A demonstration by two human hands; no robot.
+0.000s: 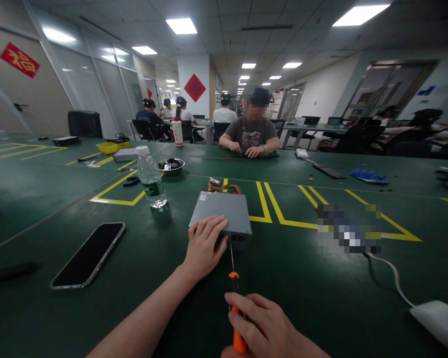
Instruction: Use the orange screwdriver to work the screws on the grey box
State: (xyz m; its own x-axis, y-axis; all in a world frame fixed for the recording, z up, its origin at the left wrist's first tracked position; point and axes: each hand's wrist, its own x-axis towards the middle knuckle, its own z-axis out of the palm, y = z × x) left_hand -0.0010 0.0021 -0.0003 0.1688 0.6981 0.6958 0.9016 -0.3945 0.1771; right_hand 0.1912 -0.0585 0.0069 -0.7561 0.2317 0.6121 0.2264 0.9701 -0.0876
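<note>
Near centre, my left hand [206,243] clamps the box [226,208], right hand [263,320] wraps the screwdriver [234,279]; box likely stiff, heavyish, best held by side edges.

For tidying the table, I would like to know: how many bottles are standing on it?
2: a clear bottle left of the metal box, and a white bottle farther back. Others may be hidden.
</note>
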